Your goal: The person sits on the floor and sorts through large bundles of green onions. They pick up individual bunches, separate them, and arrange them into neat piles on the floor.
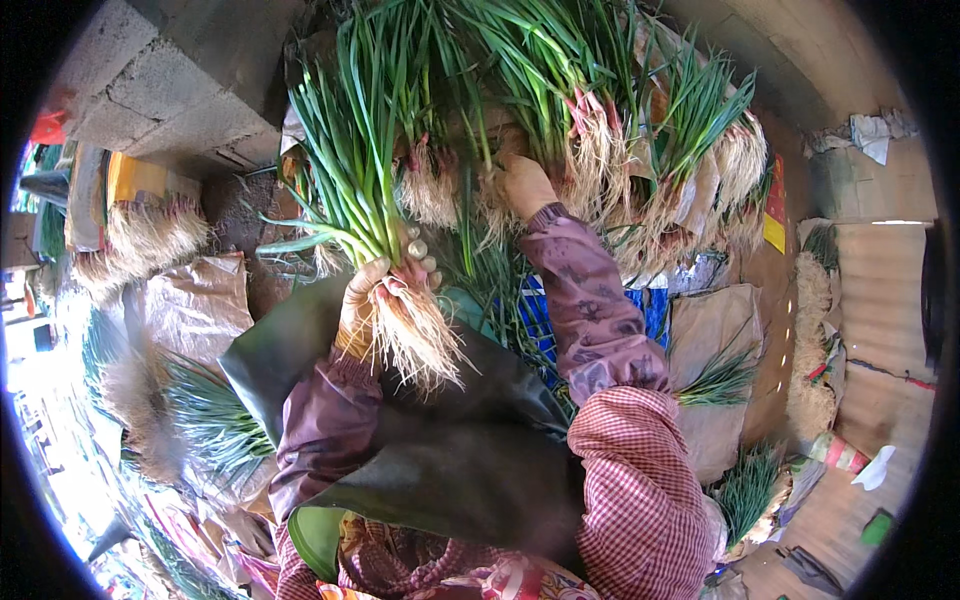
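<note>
My left hand (361,300) is closed around the lower stems of a bunch of spring onions (375,217). Their pale stringy roots (416,337) hang over my dark apron (457,465), and the green leaves point away from me. Farther forward, my right hand (527,184) reaches in among the spring onions (532,67) heaped ahead of me. Its fingers are mostly hidden by shadow and stems, so I cannot tell whether they grip any. A root-ended bunch (596,142) lies just right of that hand.
A blue plastic crate (537,319) sits below my right forearm. Spring onion bunches (697,112) are stacked at the far right, above a brown sack (712,315). More bunches (217,420) lie to my left. A concrete block wall (150,90) rises at the far left.
</note>
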Tool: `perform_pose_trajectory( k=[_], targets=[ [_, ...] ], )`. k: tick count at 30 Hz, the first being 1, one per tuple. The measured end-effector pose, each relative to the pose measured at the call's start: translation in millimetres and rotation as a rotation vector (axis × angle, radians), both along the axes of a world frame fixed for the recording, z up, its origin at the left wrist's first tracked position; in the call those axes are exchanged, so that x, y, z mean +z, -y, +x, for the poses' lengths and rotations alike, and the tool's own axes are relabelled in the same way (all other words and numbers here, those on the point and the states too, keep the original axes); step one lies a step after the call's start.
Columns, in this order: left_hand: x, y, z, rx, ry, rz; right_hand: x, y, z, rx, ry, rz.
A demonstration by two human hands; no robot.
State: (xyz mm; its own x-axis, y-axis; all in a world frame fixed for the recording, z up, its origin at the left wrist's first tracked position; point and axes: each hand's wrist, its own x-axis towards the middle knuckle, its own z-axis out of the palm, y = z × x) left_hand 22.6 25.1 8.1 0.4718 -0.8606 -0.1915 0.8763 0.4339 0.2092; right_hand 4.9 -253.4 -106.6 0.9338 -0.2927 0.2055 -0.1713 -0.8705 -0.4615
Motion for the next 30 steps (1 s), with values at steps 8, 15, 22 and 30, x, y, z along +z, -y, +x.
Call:
perform_pose_trajectory(
  k=[8, 15, 22, 30],
  targets=[
    [-18, -4, 3, -0.047, -0.070, 0.076, 69, -58, -21, -0.324, 0.144, 0.178],
    [-24, -3, 7, -0.070, -0.095, 0.023, 42, -79, 7, -0.291, -0.347, -0.166],
    [-17, -11, 7, -0.053, -0.075, 0.093, 53, -48, -26, -0.226, -0.113, 0.276],
    [-10, -7, 2, -0.060, -0.008, 0.109, 99, -65, -43, -0.002, 0.137, 1.367]
  ],
)
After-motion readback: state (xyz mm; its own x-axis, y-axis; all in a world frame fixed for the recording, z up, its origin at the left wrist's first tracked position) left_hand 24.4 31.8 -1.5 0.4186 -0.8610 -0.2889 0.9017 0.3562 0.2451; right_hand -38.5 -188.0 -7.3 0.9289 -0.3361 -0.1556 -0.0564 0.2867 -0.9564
